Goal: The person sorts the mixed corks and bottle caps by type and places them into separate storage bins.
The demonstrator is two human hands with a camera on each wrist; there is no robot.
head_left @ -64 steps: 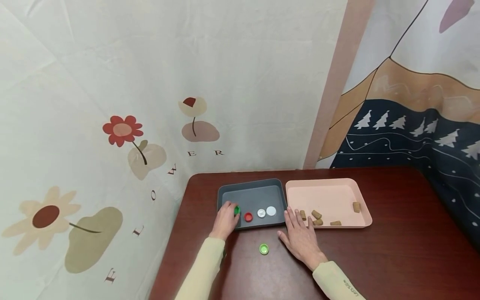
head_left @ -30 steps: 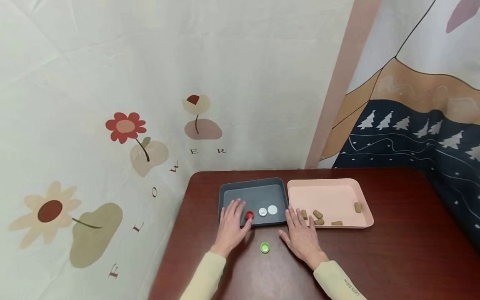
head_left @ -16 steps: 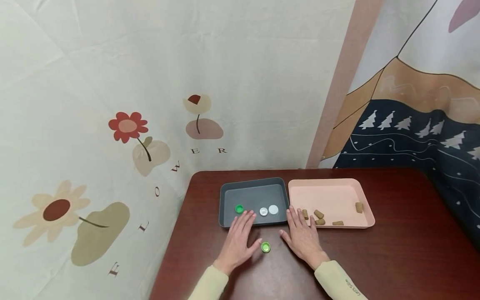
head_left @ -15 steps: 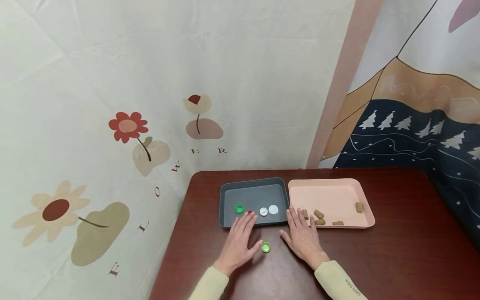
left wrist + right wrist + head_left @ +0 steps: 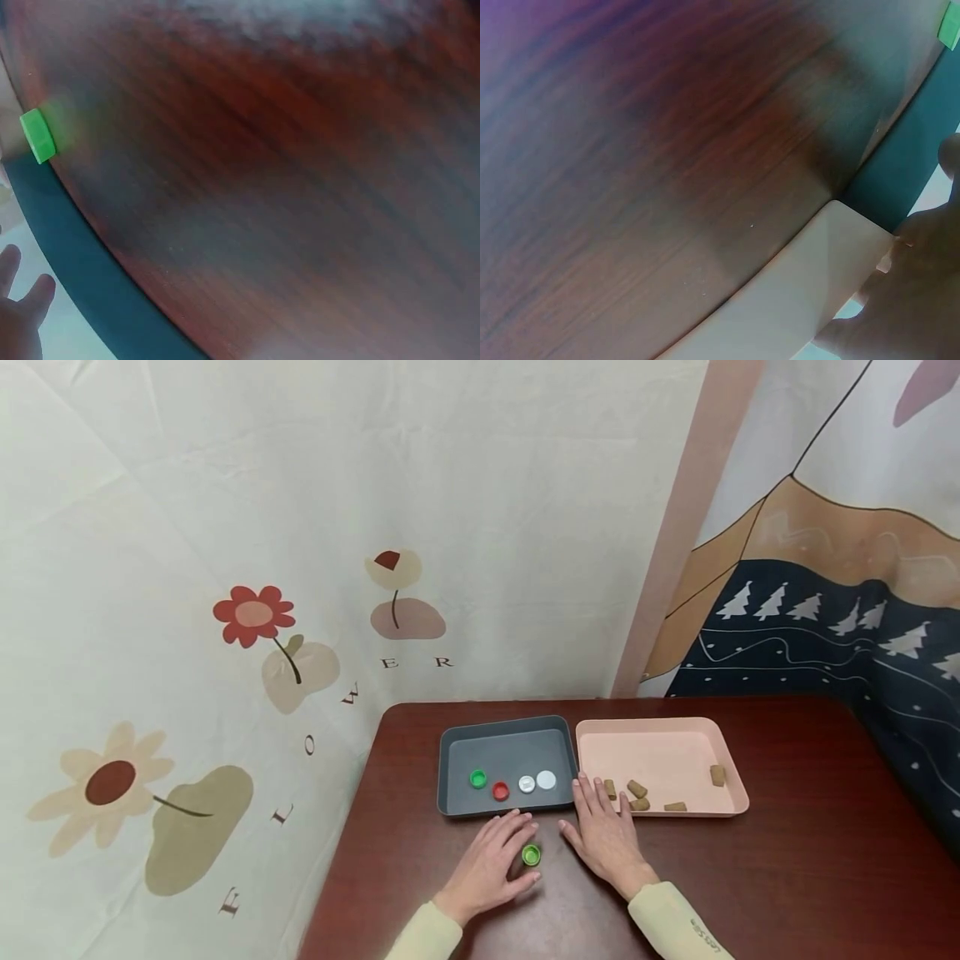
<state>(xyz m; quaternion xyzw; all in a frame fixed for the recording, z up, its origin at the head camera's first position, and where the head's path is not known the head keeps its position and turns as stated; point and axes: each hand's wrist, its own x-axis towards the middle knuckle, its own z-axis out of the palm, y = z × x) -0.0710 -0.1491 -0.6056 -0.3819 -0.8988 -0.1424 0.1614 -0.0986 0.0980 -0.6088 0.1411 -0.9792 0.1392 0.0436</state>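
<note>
In the head view my left hand (image 5: 489, 870) is over the table in front of the dark grey tray (image 5: 506, 728), its fingers loosely bent and spread. Just to its right lies a light green bottle cap (image 5: 531, 855), between the fingertips and thumb but not gripped. The same cap (image 5: 37, 136) shows at the left edge of the left wrist view. My right hand (image 5: 606, 843) lies with fingers extended, their tips over the front left corner of the pink tray (image 5: 645, 743). In the right wrist view it overlaps that tray's wall (image 5: 795, 277).
Inside the grey tray sit a green cap (image 5: 477, 779), a red cap (image 5: 500, 791), a silvery-white cap (image 5: 527, 784) and a flat white disc (image 5: 546, 779). The pink tray holds several brown corks, one cork (image 5: 717, 775) apart at the right. A printed curtain (image 5: 525, 527) hangs behind the table.
My left hand has left the green cap in the grey tray, passed over the red cap, and drawn back toward me beside the light green cap. My right hand stays put.
</note>
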